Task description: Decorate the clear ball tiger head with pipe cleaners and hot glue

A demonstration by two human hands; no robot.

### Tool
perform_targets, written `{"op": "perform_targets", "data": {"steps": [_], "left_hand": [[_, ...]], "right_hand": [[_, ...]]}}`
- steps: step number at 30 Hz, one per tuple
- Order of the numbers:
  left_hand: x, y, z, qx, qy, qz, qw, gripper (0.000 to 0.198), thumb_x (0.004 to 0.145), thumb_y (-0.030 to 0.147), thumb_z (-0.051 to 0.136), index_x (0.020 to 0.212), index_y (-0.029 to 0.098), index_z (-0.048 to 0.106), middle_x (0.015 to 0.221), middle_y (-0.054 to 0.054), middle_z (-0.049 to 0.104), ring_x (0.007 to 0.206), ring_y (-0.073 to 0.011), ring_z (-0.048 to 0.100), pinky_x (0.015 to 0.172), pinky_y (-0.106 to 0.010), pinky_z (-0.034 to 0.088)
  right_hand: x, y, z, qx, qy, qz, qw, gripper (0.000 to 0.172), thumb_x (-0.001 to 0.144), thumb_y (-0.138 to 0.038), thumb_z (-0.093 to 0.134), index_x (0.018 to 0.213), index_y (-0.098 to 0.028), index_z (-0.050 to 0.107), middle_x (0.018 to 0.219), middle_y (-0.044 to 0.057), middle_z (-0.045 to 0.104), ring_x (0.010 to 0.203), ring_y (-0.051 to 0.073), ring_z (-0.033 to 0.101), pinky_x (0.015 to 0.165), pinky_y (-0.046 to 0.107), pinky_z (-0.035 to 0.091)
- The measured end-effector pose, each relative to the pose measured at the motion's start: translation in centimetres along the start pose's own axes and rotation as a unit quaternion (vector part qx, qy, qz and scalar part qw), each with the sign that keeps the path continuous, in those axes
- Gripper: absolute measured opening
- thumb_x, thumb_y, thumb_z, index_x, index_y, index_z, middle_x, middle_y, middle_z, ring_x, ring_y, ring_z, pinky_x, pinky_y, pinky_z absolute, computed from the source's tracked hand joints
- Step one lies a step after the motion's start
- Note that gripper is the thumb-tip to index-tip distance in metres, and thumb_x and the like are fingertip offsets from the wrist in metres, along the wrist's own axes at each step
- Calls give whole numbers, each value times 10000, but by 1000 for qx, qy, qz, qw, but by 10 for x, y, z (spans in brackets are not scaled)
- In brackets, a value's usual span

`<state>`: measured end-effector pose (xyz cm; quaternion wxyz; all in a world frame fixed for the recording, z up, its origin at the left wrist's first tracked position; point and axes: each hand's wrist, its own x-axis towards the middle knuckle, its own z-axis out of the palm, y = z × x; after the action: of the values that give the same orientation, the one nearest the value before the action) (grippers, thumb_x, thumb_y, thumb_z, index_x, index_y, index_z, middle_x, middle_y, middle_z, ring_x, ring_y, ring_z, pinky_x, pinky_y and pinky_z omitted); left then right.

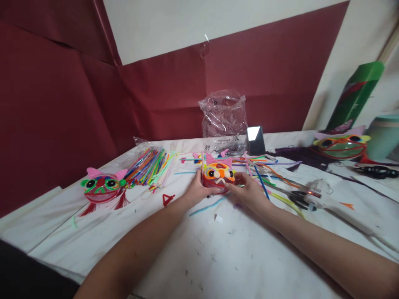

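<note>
A small animal-face craft made of pipe cleaners [217,170], with pink ears, yellow-ringed black eyes and a red lower part, is held upright just above the white table. My left hand [198,187] closes round its left side, the thumb along the bottom. On the other side my right hand [247,190] grips the edge, its thumb near a pale bent strip below the nose. Around the hands lie a blue pipe cleaner [207,207], a red bent piece [168,199] and a white scrap [218,218]. The back of the craft is hidden.
A finished-looking face with red tassels [102,187] lies left, near bundled coloured pipe cleaners [152,166]. To the right are scissors [296,197], a white glue gun [339,209] with its cord, and another face craft [341,145]. A phone [255,140] and plastic bag [222,114] stand behind.
</note>
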<state>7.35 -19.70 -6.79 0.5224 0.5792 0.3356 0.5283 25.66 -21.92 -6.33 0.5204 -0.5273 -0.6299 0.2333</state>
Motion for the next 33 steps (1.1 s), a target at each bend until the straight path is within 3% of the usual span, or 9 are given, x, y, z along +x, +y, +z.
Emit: {"op": "perform_targets", "data": {"steps": [14, 20, 27, 33], "left_hand": [[-5, 4, 3, 34, -4, 7, 999, 793, 493, 201, 874, 1169, 185, 459, 1180, -114, 614, 1076, -260, 596, 954, -430, 462], [-5, 6, 4, 49, 7, 33, 998, 515, 678, 310, 770, 1099, 181, 503, 1164, -88, 621, 1097, -229, 580, 972, -398, 444], [-3, 0, 5, 58, 46, 27, 997, 546, 632, 318, 803, 1076, 192, 511, 1095, -71, 643, 1012, -217, 613, 909, -378, 485], [-10, 4, 9, 99, 66, 42, 992, 552, 630, 317, 801, 1074, 203, 492, 1095, -69, 637, 1022, -219, 612, 888, -367, 493]], "right_hand": [[0, -2, -1, -7, -8, 16, 1000, 378, 636, -460, 675, 869, -179, 576, 803, 73, 679, 742, 231, 637, 668, 349, 488], [0, -2, 0, -4, -4, 14, 1000, 371, 631, -477, 693, 849, -203, 574, 789, 59, 680, 729, 230, 643, 649, 337, 489], [-2, -7, -1, 15, -15, 17, 1000, 339, 631, -431, 693, 853, -208, 567, 814, 63, 681, 765, 236, 645, 663, 342, 501], [0, -4, 1, 42, -42, 68, 996, 441, 655, -515, 674, 927, -187, 559, 876, 71, 661, 737, 228, 626, 567, 328, 476]]}}
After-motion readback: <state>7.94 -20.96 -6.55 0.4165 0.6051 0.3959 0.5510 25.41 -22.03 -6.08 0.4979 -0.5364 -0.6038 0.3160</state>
